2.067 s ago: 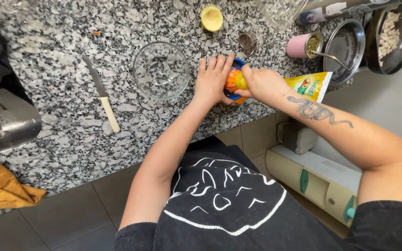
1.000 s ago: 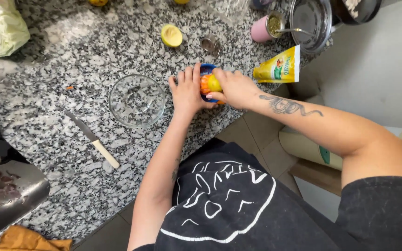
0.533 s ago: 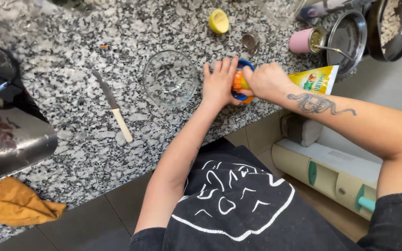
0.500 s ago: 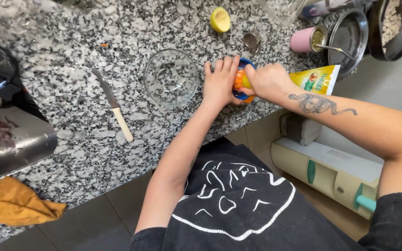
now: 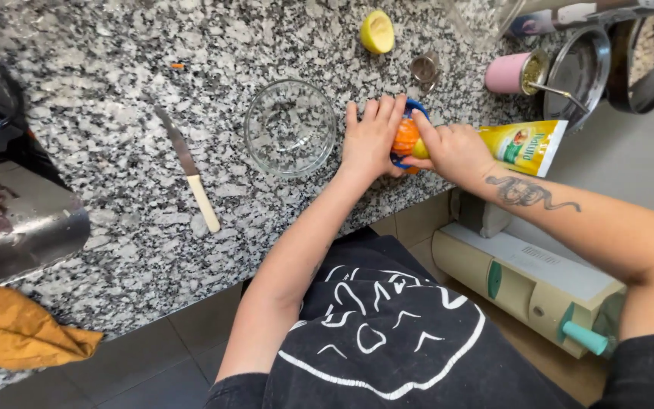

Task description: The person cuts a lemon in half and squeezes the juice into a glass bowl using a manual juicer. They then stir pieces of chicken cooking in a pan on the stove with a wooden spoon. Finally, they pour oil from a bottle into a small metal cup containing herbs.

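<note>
Now | our left hand [image 5: 371, 140] steadies the blue juicer [image 5: 403, 136] | right hand [image 5: 452, 151] closed on citrus half [image 5: 405, 138] | wet, slippery, soft; we'd grip its rind

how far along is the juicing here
Done: one squeezed yellow citrus half lies cut side up at the back of the speckled granite counter, and the cream-handled knife is set down. In hand: the left hand steadies the blue-rimmed orange juicer while the right hand presses fruit on it. Left: the clear glass bowl looks empty.
</note>
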